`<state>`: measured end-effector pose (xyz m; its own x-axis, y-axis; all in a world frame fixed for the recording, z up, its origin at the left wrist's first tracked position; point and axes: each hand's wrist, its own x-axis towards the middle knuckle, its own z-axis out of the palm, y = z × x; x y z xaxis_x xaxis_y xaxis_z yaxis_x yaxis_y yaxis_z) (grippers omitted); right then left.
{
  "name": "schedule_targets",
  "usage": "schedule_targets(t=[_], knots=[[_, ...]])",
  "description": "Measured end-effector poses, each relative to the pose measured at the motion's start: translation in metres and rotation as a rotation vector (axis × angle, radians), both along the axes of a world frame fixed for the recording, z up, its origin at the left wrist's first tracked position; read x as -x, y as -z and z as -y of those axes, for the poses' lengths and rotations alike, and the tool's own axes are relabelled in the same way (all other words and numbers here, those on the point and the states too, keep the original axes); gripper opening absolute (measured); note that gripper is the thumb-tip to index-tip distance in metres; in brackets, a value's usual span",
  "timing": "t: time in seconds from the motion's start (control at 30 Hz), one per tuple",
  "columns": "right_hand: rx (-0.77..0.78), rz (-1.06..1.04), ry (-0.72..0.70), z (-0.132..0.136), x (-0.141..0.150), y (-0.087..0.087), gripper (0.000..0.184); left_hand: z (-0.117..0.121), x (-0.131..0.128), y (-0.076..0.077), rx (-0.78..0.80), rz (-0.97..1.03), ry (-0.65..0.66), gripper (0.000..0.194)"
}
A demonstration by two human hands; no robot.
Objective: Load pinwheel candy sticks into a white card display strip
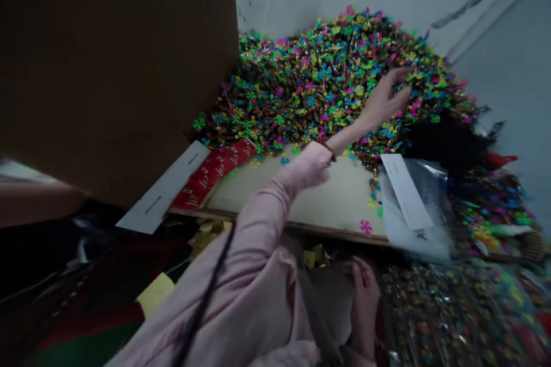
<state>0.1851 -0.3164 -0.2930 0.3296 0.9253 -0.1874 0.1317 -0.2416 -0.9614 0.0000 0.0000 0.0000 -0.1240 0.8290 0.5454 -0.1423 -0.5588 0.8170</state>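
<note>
Left hand (387,100) out over the near side of a big heap of small plastic pinwheels (327,80) in neon pink, green, blue and yellow, the heap spread across the far part of a pale worktop (340,200) and up against a wall. Fingers (398,83) spread and slightly curved against the pieces: not clenched, with no clear grasp on any pinwheel. Right hand (365,304) low and close to the body, its fingers (364,281) bent against a fold of grey plastic film (327,304), though whether gripping or only resting, impossible to tell from this view.

A few loose pinwheels out on the bare board, one pink (365,226) near the front edge. Beside the heap, a clear plastic bag (430,178) under a white card (407,192). More pinwheels, apparently bagged in clear plastic (465,315), at lower right, so some of the lot seemingly packed already, but by far the greater part left loose in the heap. On the left, a cardboard box (107,69), a white card (163,189) and a red printed strip (213,172).
</note>
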Motion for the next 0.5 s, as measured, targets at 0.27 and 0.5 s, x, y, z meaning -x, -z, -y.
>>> schedule_targets(t=[0.27, 0.5], knots=[[-0.397, 0.45, -0.431, -0.084, 0.106, -0.021, 0.043, 0.178, 0.195, 0.108, 0.449, -0.242, 0.055, 0.028], [-0.855, 0.976, -1.241, -0.21, 0.343, -0.038, 0.072, 0.3, 0.308, 0.131, 0.666, -0.2, -0.536, 0.028]])
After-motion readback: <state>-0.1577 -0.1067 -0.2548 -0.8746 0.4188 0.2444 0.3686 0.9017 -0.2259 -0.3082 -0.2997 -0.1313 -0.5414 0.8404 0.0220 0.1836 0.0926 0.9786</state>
